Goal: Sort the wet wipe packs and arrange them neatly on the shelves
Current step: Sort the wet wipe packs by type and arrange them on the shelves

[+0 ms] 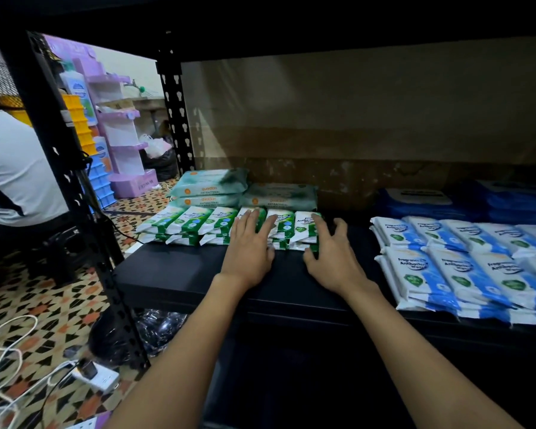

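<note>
in the head view, a row of green-and-white wipe packs (217, 224) is seen stacked two high on the black shelf (174, 270), toward its left side. the left hand (248, 252) is laid flat with straight fingers on top of the packs near the middle of the row. the right hand (330, 258) is set against the row's right end, fingers spread and lightly bent over the last pack, thumb tucked against its front edge; nothing is lifted by either hand. behind the green row, teal antibacterial packs (245, 193) are piled in two low stacks, the left one higher. well apart to the right, blue-and-white wipe packs (464, 261) are laid in overlapping rows on the same shelf, with dark blue packs (440, 202) behind them in shadow. to the left of the black upright post (75, 193), a patterned tile floor (44, 311) is seen, with a white cable (3, 351) looped on it, a purple display stand (118, 125) farther back, and a person in a white shirt (10, 168) at the frame's edge.
</note>
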